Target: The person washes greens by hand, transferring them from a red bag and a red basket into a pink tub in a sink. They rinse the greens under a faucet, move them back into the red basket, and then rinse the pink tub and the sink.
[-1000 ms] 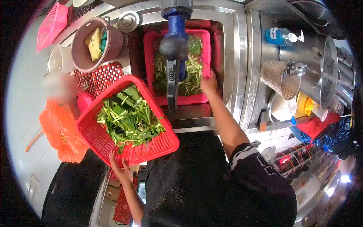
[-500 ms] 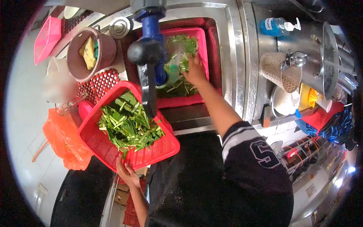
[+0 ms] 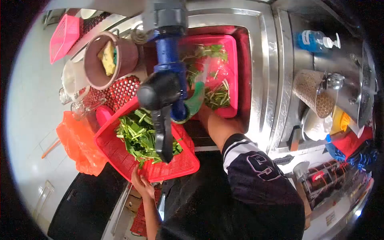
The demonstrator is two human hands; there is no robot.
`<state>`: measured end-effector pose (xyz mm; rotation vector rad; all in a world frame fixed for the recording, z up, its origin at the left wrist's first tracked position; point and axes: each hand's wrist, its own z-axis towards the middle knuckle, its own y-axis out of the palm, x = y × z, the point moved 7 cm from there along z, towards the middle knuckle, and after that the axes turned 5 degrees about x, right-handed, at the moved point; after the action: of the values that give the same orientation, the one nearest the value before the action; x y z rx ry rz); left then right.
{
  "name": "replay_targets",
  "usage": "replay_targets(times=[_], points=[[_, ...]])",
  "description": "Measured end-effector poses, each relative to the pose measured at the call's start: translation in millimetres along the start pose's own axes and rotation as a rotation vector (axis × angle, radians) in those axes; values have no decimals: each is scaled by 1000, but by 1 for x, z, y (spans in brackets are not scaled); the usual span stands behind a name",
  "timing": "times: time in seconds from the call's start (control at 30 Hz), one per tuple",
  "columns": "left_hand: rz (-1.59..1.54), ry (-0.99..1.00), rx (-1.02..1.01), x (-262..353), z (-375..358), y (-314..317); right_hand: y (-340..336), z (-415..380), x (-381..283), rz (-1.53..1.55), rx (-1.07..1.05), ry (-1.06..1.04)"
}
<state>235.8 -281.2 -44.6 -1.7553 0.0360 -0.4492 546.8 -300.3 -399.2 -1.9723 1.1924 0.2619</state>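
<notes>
My left hand point(image 3: 143, 186) grips the lower rim of a red plastic basket point(image 3: 180, 170), which is tilted at the sink's edge. Chopped leafy greens point(image 3: 136, 134) lie heaped inside it. My right forearm point(image 3: 220, 126) reaches over the sink to a pink tub point(image 3: 233, 76); the right hand is mostly hidden behind the blue tap point(image 3: 167, 54) and its green spout end point(image 3: 195, 103), so its fingers do not show. Water and cut stems and leaves point(image 3: 218, 96) are in the tub.
A brownish bucket point(image 3: 93, 60) with a yellow cloth stands at left by a red mat point(image 3: 122, 89). An orange plastic bag point(image 3: 80, 144) hangs below it. On the right counter are a blue soap bottle point(image 3: 314, 41) and a perforated utensil holder point(image 3: 310, 88).
My right hand has drawn back toward me, behind the tap's spout. Fewer greens show in the tub, and its pink bottom is visible. My left hand keeps hold of the basket; the camera view has shifted.
</notes>
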Motion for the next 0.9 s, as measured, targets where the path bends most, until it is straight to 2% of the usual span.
replay_targets(times=[0.1, 0.23, 0.33, 0.5, 0.57, 0.6, 0.63, 0.7, 0.77, 0.8, 0.83, 0.9], points=[[35, 13, 9, 4, 3, -5, 18, 5, -3, 18, -51, -25], [26, 7, 35, 6, 2, -7, 4, 7, 16, 36, 5, -18], [78, 34, 71, 4, 0, -8, -24, 5, 28, 69, 116, -23], [-184, 60, 190, -12, -3, -25, -97, -47, 47, 160, 378, -46], [-8, 238, 355, -2, 2, -53, -119, -75, 51, 185, 410, -50], [110, 130, 390, -28, 2, -52, -124, -87, 51, 202, 392, -46], [54, 121, 460, -31, 12, -63, -127, -96, 53, 254, 328, -27], [-95, -37, 489, -64, 21, -57, -144, -122, 50, 161, 390, -84], [-831, -220, 239, -94, 31, -24, -179, -158, 27, 186, 455, -155], [-1060, -460, 99, -100, 27, -11, -197, -176, 10, 160, 432, -140], [-1062, -425, 37, -116, 28, 5, -214, -199, -12, 250, 436, -220], [-1012, -265, 119, -121, 30, 6, -245, -248, -69, 316, 443, -312]])
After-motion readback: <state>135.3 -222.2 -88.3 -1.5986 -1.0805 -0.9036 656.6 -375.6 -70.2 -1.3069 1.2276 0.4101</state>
